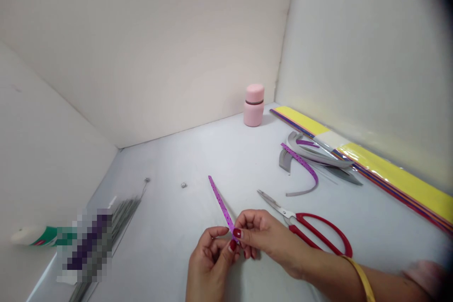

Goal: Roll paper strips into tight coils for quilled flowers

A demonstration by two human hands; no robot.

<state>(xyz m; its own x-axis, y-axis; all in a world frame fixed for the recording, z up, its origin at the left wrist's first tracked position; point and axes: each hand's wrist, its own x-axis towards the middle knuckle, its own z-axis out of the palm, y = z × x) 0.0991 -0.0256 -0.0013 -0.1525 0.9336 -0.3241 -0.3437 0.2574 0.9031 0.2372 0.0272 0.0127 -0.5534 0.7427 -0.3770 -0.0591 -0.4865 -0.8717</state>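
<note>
A narrow purple paper strip with dark dots (221,200) slants up and away from my fingertips at the front of the table. My left hand (212,262) pinches its near end between thumb and fingers. Just above and to the right, my right hand (260,236) grips the same end, thumb on top. The fingers hide how that end is folded. To the right of my right hand lie scissors with red handles (318,231), their blades pointing up and left.
Purple and grey paper scraps (307,155) lie at the right, beside a long pack of coloured paper (382,165). A pink flask (254,106) stands at the back. Thin wires (123,217) and a green-and-white tube (42,236) are at left; a small silvery bit (183,185) lies mid-table.
</note>
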